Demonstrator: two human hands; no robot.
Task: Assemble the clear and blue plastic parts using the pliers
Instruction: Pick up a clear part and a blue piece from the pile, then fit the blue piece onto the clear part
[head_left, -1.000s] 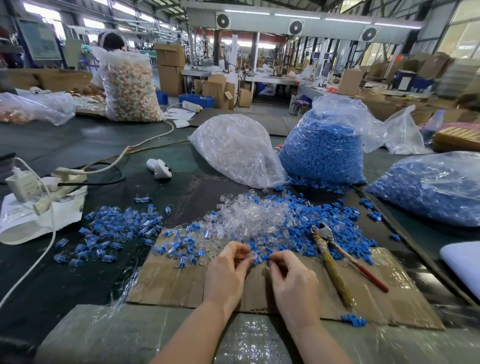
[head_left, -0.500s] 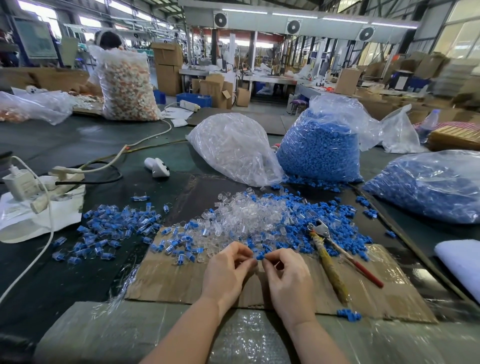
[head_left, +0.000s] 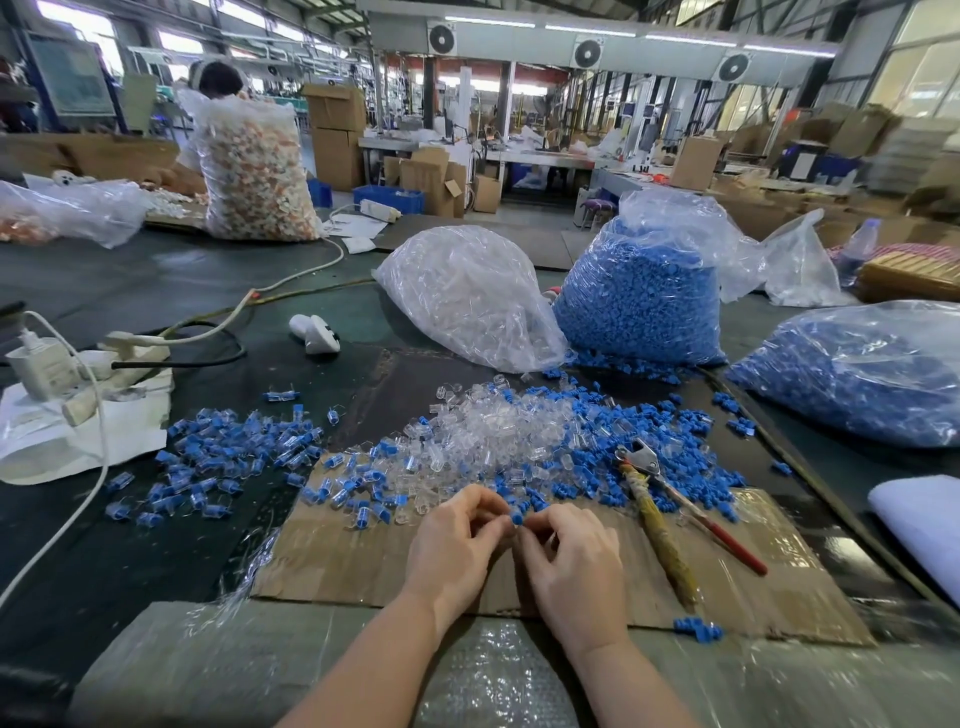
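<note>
**Head view: bagged parts and hands at the cardboard sheet**

Beyond the cardboard sheet (head_left: 363, 561), a clear bag (head_left: 467, 296) holds clear parts and a second bag (head_left: 644, 296) holds blue parts. Pliers (head_left: 670, 514) lie untouched on the sheet's right side. Above its near edge, left hand (head_left: 452, 545) and right hand (head_left: 576, 561) meet fingertip to fingertip, pinching a blue part (head_left: 516, 518); any clear part there is apparently hidden.

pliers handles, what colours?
Head view: pliers have one red handle, the other wrapped in worn yellowish tape.
</note>
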